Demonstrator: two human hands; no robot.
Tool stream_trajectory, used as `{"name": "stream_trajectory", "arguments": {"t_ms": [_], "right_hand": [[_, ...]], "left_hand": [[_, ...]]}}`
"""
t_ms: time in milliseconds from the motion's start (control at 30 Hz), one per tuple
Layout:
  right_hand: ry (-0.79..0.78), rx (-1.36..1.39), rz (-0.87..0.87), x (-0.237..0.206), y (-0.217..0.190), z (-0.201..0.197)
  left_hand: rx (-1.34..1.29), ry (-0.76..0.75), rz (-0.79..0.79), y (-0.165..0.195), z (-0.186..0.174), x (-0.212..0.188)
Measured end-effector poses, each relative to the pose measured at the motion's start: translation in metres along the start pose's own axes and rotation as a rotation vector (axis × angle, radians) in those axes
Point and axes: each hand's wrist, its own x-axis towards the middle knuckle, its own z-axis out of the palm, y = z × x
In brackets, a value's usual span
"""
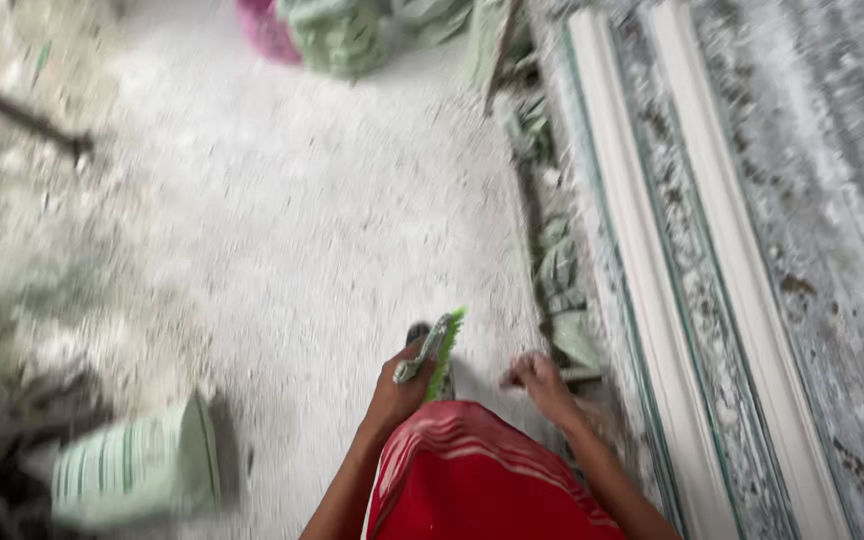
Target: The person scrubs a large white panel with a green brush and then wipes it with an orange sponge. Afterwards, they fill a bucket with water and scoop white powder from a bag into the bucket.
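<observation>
The left hand (pixel 399 388) clenched a scrubbing brush with green plastic bristles (pixel 436 352), held above the white, plaster-dusted floor (pixel 312 220) just ahead of a red striped garment (pixel 472 480). The right hand (pixel 540 382) was curled near the edge of a long workbench (pixel 832 200) bearing two white moulded plaster strips (pixel 642 250); motion blur hid what, if anything, it gripped. A green striped sack (pixel 137 470) lay at lower left.

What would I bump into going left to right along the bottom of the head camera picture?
Striped green sack → left hand holding a green brush → right hand → long white moulded strips.
</observation>
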Motion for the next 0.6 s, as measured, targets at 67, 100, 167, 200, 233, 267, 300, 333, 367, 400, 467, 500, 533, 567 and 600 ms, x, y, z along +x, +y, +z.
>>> {"name": "stream_trajectory", "arguments": {"t_ms": [67, 100, 167, 200, 233, 267, 300, 333, 367, 400, 467, 500, 533, 567, 600], "right_hand": [[0.009, -0.137, 0.053, 0.024, -0.034, -0.005], [0.023, -0.194, 0.099, 0.029, -0.049, -0.006], [0.1, -0.345, -0.093, 0.045, -0.085, -0.01], [0.139, -0.423, -0.181, 0.05, -0.102, -0.011], [0.268, -0.517, -0.287, 0.052, -0.117, -0.012], [0.391, -0.622, -0.397, 0.056, -0.132, -0.014], [0.508, -0.737, -0.518, 0.065, -0.147, -0.018], [0.545, -0.752, -0.533, 0.074, -0.159, -0.02], [0.578, -0.767, -0.538, 0.082, -0.167, -0.022], [0.605, -0.786, -0.542, 0.087, -0.174, -0.028], [0.573, -0.355, -0.194, 0.103, -0.185, -0.051], [0.534, -0.13, -0.031, 0.111, -0.188, -0.064], [0.586, -0.062, -0.133, 0.115, -0.191, -0.083], [0.64, 0.005, -0.236, 0.115, -0.194, -0.106], [0.691, 0.064, -0.346, 0.117, -0.2, -0.132]], "left_hand": [[0.124, -0.099, 0.089, 0.026, -0.006, 0.072], [0.173, -0.192, 0.037, 0.041, -0.008, 0.107], [0.301, -0.347, 0.115, 0.075, -0.008, 0.174], [0.371, -0.413, 0.251, 0.092, -0.006, 0.205], [0.431, -0.477, 0.392, 0.109, 0.0, 0.231], [0.455, -0.607, 0.376, 0.126, 0.007, 0.254], [0.482, -0.723, 0.368, 0.142, 0.017, 0.276], [0.507, -0.835, 0.358, 0.158, 0.029, 0.295], [0.524, -0.939, 0.323, 0.173, 0.044, 0.31], [0.536, -1.039, 0.284, 0.188, 0.06, 0.322], [0.555, -1.142, 0.221, 0.215, 0.097, 0.346], [0.573, -1.159, 0.184, 0.227, 0.114, 0.355], [0.598, -1.183, 0.146, 0.238, 0.13, 0.364], [0.517, -1.145, 0.166, 0.248, 0.144, 0.372], [0.434, -1.1, 0.193, 0.257, 0.158, 0.38]]}}
